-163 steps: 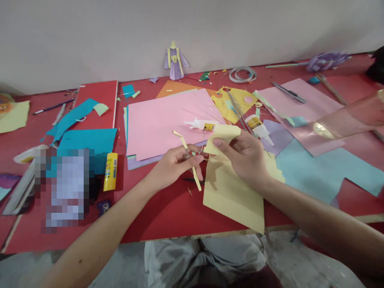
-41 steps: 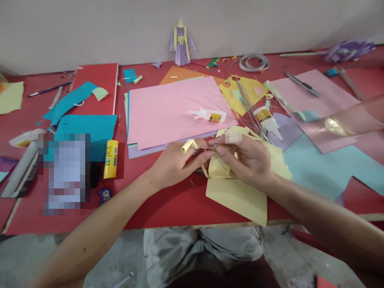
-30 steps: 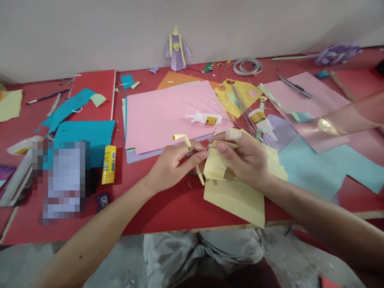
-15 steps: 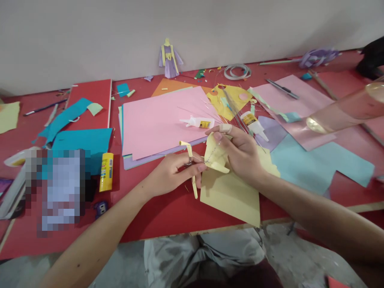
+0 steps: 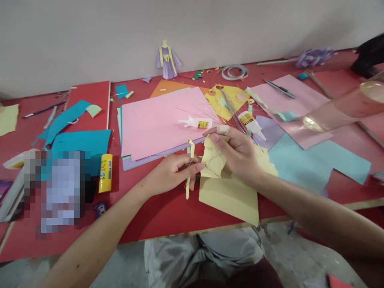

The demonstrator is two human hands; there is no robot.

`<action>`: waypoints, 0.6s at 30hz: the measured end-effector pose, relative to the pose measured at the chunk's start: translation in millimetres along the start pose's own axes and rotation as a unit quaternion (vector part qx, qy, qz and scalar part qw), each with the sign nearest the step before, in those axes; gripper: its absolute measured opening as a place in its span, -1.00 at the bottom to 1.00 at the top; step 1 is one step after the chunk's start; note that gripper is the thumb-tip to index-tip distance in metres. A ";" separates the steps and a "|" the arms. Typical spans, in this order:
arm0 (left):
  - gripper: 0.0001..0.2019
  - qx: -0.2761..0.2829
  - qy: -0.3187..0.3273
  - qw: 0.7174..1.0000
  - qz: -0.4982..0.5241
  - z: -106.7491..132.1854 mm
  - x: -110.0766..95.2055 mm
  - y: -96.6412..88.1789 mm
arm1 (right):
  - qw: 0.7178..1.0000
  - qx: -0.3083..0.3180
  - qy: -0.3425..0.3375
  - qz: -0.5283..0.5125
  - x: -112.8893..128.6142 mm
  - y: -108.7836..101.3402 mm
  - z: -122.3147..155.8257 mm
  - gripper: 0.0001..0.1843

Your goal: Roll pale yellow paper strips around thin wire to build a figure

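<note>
My left hand [image 5: 169, 174] is closed, thumb against fingers, on a thin twisted wire [image 5: 212, 160]. A narrow rolled strip of yellow paper [image 5: 188, 186] sticks up and down past its fingers, apparently around part of the wire. Two wire ends spread out to the right over a small piece of pale yellow paper [image 5: 211, 146]. My right hand [image 5: 240, 154], with a bandage on one finger, pinches that paper by its upper right side. Below it lies a larger pale yellow sheet [image 5: 229, 200]. Where the wire is fastened is hidden by my left fingers.
Pink sheets [image 5: 162, 120] lie behind my hands, with a small glue bottle [image 5: 198, 123] on them. Another glue bottle [image 5: 251, 124] lies to the right. A yellow glue stick [image 5: 105, 173] stands left. A purple paper doll [image 5: 168, 62] leans against the wall.
The rolled strip in my left hand has turned more upright. The wire ends now show spread apart over the yellow piece, whose curled lower edge now looks flatter. Both hands still hold on.
</note>
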State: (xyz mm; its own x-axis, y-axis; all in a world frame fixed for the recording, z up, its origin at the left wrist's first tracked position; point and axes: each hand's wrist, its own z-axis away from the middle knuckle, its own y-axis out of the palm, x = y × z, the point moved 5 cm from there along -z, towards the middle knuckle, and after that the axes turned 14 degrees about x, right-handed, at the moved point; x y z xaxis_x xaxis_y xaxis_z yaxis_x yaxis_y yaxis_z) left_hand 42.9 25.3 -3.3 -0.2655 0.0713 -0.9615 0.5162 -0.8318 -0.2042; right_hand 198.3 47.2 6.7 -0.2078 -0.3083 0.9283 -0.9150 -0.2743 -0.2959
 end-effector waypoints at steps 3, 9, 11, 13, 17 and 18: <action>-0.66 0.003 -0.002 1.000 -0.006 0.7 -1.1 1.1 | 1.000 -0.005 0.009 -0.011 -1.4 -2.0 0.8 -0.77; -0.67 -0.040 0.017 0.999 -0.030 2.9 -5.2 -1.6 | 0.995 0.046 0.021 -0.081 -8.3 1.0 0.2 -0.65; -0.68 -0.057 0.022 0.998 -0.027 3.7 -5.4 -3.2 | 0.991 0.069 0.022 -0.110 -13.2 4.7 -0.3 -0.64; -0.69 -0.080 0.031 0.996 -0.023 4.9 -6.0 -5.4 | 0.986 0.078 0.022 -0.143 -18.3 7.2 -0.5 -0.64; -0.75 -0.111 0.048 0.993 -0.015 6.9 -8.5 -8.9 | 0.984 0.102 0.020 -0.142 -21.2 9.8 -1.3 -0.65; -0.76 -0.112 0.049 0.992 -0.014 7.1 -9.0 -9.3 | 0.984 0.115 0.021 -0.131 -20.1 10.6 -1.4 -0.64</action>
State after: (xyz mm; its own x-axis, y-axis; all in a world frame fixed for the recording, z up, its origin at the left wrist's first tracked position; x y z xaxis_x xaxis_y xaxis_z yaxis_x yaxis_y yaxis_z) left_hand 34.7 28.5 8.5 -0.2082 0.1542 -0.9659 0.6809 -0.6860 -0.2563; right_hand 192.3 51.8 -14.8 0.0062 -0.1620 0.9868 -0.8376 -0.5398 -0.0833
